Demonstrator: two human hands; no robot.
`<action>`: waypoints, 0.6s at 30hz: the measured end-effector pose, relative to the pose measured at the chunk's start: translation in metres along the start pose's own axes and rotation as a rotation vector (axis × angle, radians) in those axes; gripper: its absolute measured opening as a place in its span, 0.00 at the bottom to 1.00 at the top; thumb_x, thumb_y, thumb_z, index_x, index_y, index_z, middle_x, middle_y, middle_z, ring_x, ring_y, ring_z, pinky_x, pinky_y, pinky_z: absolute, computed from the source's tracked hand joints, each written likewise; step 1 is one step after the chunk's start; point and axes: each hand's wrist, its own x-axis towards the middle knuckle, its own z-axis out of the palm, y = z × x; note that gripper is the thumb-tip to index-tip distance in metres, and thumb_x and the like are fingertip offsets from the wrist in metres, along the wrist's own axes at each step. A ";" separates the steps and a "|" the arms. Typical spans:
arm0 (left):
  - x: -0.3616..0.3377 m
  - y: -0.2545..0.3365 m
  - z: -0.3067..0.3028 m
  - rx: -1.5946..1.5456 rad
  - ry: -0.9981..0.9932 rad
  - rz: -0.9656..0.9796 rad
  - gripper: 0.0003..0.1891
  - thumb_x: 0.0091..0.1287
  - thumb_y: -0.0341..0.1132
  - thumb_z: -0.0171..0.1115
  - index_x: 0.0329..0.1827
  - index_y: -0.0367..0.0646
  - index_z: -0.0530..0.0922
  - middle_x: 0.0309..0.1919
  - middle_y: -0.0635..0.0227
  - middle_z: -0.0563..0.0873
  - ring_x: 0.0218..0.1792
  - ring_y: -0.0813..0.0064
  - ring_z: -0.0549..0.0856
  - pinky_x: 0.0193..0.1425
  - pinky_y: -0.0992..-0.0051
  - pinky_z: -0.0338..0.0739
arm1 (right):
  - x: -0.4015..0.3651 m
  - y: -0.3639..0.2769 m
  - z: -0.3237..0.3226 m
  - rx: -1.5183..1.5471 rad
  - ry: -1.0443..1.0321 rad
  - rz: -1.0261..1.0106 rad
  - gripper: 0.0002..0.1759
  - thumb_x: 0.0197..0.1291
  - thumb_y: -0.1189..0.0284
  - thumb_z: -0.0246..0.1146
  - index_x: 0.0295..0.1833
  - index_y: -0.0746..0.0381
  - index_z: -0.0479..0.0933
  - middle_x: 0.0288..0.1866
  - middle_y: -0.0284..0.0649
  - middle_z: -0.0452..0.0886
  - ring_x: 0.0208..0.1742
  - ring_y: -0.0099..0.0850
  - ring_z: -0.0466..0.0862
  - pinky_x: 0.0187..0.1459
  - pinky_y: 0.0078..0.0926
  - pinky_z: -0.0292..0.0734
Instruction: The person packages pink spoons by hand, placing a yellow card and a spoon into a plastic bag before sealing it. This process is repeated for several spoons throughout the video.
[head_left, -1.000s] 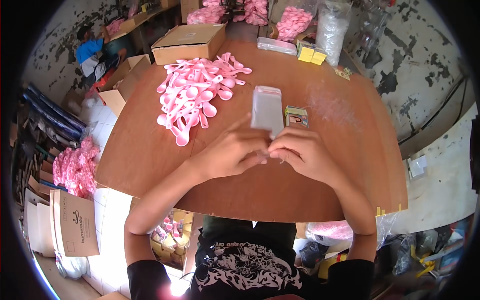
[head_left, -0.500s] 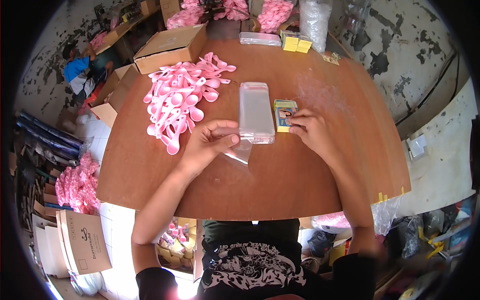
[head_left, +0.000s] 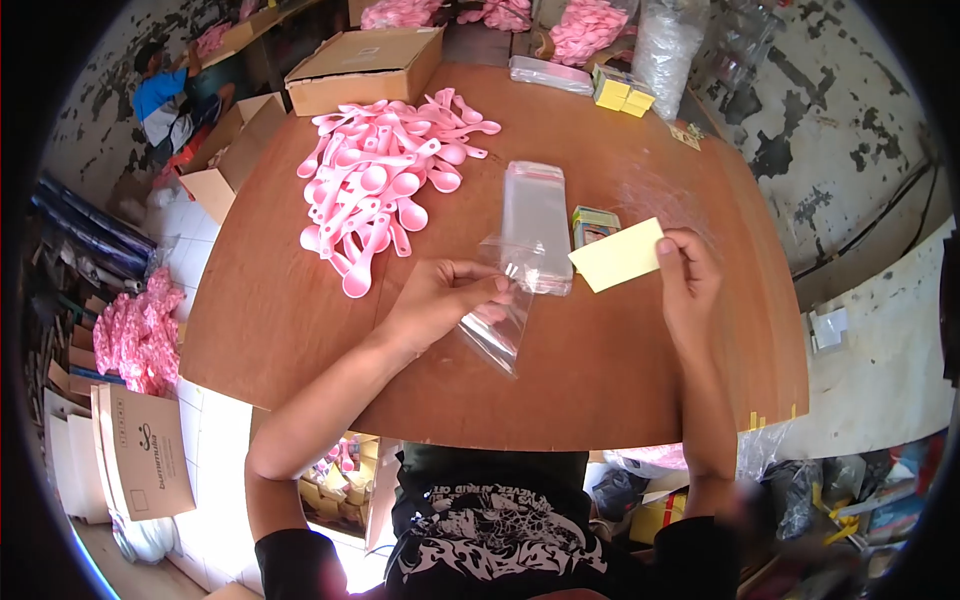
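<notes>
My left hand pinches a clear plastic bag that hangs below the fingers over the table's near half. Between thumb and fingers, my right hand grips a pale yellow card by its right end, plain side up. Behind that card, partly covered by it, sits a small stack of printed cards. A pile of flat clear bags lies between my hands, slightly farther off. Pink plastic spoons are heaped on the left of the table.
A cardboard box stands behind the spoons on the brown table. At the back right are yellow card stacks, another bag pack and a clear plastic roll. A person sits at the far left.
My right hand has lifted a card off the stack and moved right, its yellow side now showing. My left hand has raised the bag clear of the pile. The view has shifted slightly.
</notes>
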 end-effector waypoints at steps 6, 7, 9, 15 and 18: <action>-0.004 -0.007 0.008 0.139 -0.194 -0.027 0.12 0.67 0.31 0.66 0.48 0.30 0.83 0.37 0.61 0.89 0.34 0.77 0.88 0.41 0.78 0.85 | -0.021 -0.019 0.023 0.314 0.009 0.122 0.09 0.67 0.72 0.64 0.45 0.68 0.81 0.34 0.33 0.83 0.32 0.16 0.78 0.33 0.14 0.74; -0.005 -0.009 0.009 0.188 -0.213 0.007 0.12 0.67 0.31 0.66 0.48 0.32 0.83 0.36 0.61 0.89 0.34 0.78 0.88 0.39 0.79 0.83 | -0.022 -0.020 0.025 0.323 0.020 0.153 0.10 0.67 0.72 0.64 0.46 0.68 0.81 0.34 0.33 0.83 0.32 0.16 0.78 0.34 0.15 0.75; -0.008 -0.008 0.013 0.189 -0.228 -0.013 0.12 0.67 0.32 0.66 0.47 0.32 0.84 0.35 0.64 0.89 0.34 0.81 0.86 0.39 0.81 0.81 | -0.024 -0.020 0.029 0.332 0.034 0.183 0.10 0.67 0.71 0.64 0.46 0.68 0.81 0.34 0.33 0.83 0.32 0.16 0.78 0.34 0.15 0.75; -0.009 -0.008 0.016 0.275 -0.212 -0.029 0.11 0.68 0.32 0.65 0.46 0.32 0.84 0.36 0.65 0.89 0.36 0.84 0.85 0.40 0.82 0.80 | -0.028 -0.019 0.032 0.319 0.014 0.206 0.11 0.66 0.70 0.65 0.47 0.68 0.82 0.35 0.34 0.84 0.31 0.16 0.78 0.33 0.15 0.75; -0.008 -0.012 0.015 0.314 -0.214 0.016 0.11 0.68 0.32 0.65 0.46 0.32 0.85 0.36 0.65 0.89 0.36 0.83 0.86 0.41 0.81 0.80 | -0.028 -0.019 0.030 0.315 0.065 0.169 0.11 0.66 0.71 0.65 0.47 0.68 0.82 0.35 0.34 0.84 0.30 0.16 0.78 0.33 0.15 0.75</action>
